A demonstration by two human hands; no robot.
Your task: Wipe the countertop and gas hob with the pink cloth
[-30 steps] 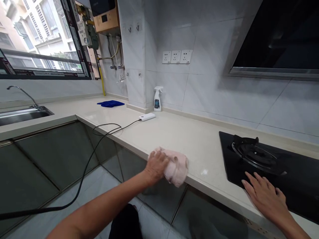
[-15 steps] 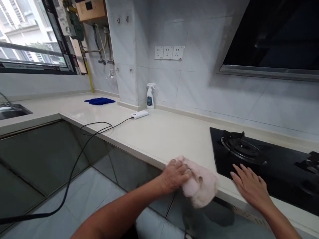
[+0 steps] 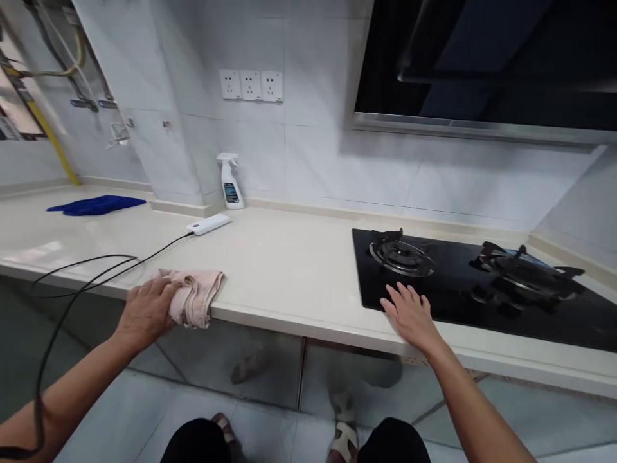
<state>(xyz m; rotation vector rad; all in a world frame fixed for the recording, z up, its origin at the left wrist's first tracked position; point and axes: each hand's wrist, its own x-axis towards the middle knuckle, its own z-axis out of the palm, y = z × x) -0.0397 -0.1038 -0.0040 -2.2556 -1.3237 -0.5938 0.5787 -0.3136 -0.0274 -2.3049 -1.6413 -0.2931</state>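
Observation:
My left hand (image 3: 148, 310) is closed on a folded pale pink cloth (image 3: 195, 297) at the front edge of the cream countertop (image 3: 289, 270). Part of the cloth lies on the top and part hangs over the edge. Fingers spread, my right hand (image 3: 409, 315) rests flat on the front left corner of the black gas stove (image 3: 443, 299), just before the left burner (image 3: 402, 256). Nothing is in that hand. A black cable (image 3: 91, 283) passes close to my left hand and across my left forearm.
A white power bank-like block (image 3: 209, 224) with the cable plugged in lies behind the cloth. Near the wall stands a white spray bottle (image 3: 231, 183). A blue cloth (image 3: 99, 205) lies at the left. The dark range hood (image 3: 482, 71) overhangs the stove.
My left hand has moved left along the counter's front edge with the pink cloth. My right hand stays on the stove's corner. The view has swung to the right.

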